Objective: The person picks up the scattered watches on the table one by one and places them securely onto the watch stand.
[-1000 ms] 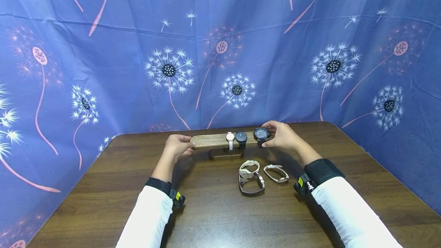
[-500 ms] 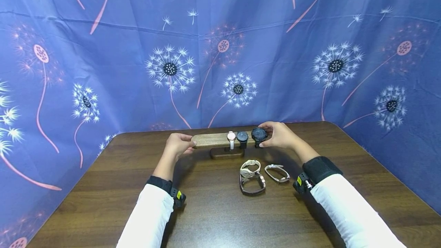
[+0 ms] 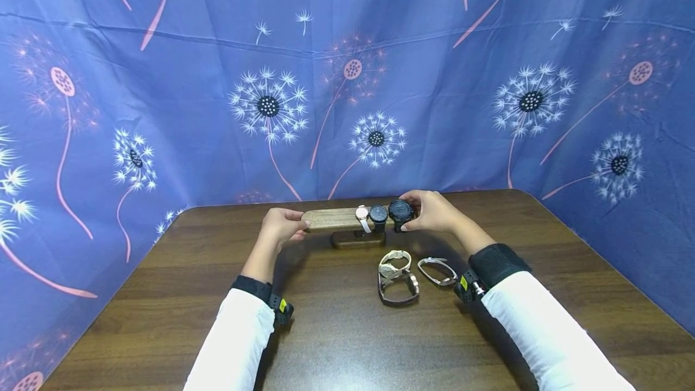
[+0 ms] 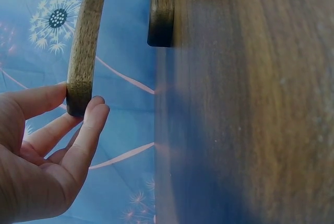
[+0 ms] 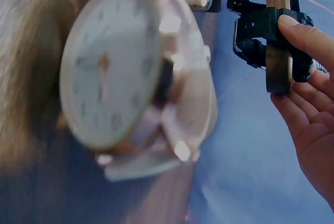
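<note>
A wooden watch stand stands at the back of the table, its bar raised above a base. My left hand pinches the bar's left end between thumb and fingers, also plain in the left wrist view. Near the bar's right end my right hand holds a large black watch strapped round the bar. Its thumb presses the black strap in the right wrist view. Left of it sit a smaller black watch and a white-strapped watch, which leans slightly.
In front of the stand, a cream watch touches a dark-strapped watch on the table. A pale-strapped watch lies to their right, close to the right wrist camera. A blue dandelion curtain hangs behind.
My right hand has slid the large black watch left along the bar, close against the smaller black one. The white-strapped watch has tilted slightly. My left hand keeps its hold.
</note>
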`<control>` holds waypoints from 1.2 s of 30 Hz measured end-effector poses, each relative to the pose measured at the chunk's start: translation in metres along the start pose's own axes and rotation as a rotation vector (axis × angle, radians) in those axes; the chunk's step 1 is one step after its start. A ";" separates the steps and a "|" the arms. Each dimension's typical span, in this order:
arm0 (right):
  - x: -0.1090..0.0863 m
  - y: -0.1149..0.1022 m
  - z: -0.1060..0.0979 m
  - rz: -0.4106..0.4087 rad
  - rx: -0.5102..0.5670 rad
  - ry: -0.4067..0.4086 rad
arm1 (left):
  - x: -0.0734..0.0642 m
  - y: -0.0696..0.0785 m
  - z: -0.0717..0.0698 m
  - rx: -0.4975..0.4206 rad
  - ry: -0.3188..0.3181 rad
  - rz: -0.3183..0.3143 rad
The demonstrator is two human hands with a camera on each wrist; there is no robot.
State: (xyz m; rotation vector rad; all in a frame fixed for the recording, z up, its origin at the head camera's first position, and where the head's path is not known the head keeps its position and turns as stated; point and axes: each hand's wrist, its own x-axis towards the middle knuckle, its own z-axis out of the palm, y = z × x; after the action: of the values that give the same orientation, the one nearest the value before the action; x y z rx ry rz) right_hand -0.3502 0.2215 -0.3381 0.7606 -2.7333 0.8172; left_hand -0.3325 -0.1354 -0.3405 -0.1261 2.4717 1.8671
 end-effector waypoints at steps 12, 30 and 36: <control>-0.001 -0.002 -0.001 0.003 -0.023 0.004 | 0.001 -0.002 0.001 -0.002 0.003 0.008; -0.024 -0.003 -0.020 0.023 -0.017 0.000 | -0.004 0.000 -0.003 0.018 0.008 0.020; -0.041 -0.001 -0.025 0.007 -0.016 0.075 | -0.008 0.003 -0.010 0.072 0.015 0.048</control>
State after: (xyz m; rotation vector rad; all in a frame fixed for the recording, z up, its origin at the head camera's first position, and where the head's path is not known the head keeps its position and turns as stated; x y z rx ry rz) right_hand -0.3139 0.2520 -0.3303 0.7036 -2.6749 0.8072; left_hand -0.3241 -0.1435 -0.3345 -0.0799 2.5709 1.7983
